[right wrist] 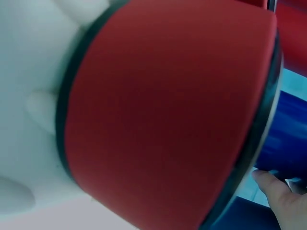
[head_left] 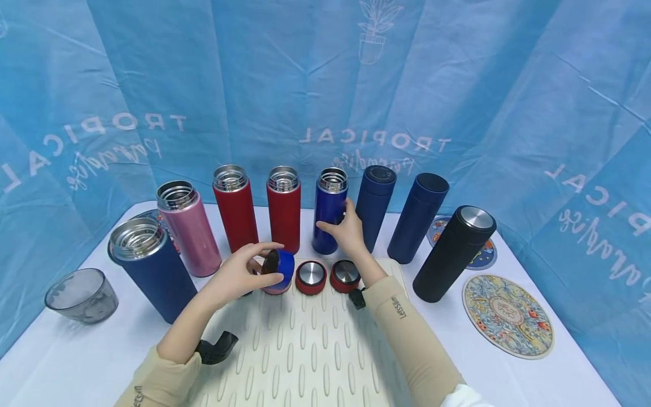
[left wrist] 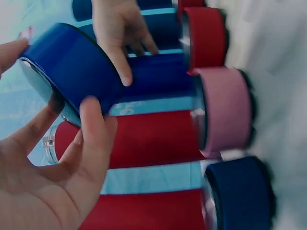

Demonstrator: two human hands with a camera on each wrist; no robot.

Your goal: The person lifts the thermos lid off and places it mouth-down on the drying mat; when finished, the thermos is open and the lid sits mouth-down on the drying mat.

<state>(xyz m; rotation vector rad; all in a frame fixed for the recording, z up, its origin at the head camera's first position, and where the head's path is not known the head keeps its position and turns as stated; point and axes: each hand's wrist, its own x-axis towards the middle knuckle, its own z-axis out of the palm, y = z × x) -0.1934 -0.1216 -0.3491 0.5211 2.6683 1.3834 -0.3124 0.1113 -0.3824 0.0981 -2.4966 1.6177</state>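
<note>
Eight bottles [head_left: 284, 212] stand across the bench [head_left: 447, 339]: three capped at right of the head frame, five open. Blue bottle [head_left: 328, 208] sits mid-frame, mouth bare; right hand [head_left: 350, 230] grips it, thumb one side, fingers the other. Left hand [head_left: 241, 274], left of and below centre, pinches the blue lid [head_left: 287, 264] between thumb and fingers, tilted, apart from the bottle. Mat [head_left: 300, 362], lower centre, carries two red lids [head_left: 311, 275]; left wrist view also shows a pink lid [left wrist: 228, 112] and navy lid [left wrist: 242, 194], right side. My read: step in hand is the blue lid, off or on, can't tell which. Next move calls for a steady right hand. If lid's going down: needs a free spot on the mat. If refitting: raise, level, square it over the mouth before twisting. Risk: knocking the pink lid close under it.
</note>
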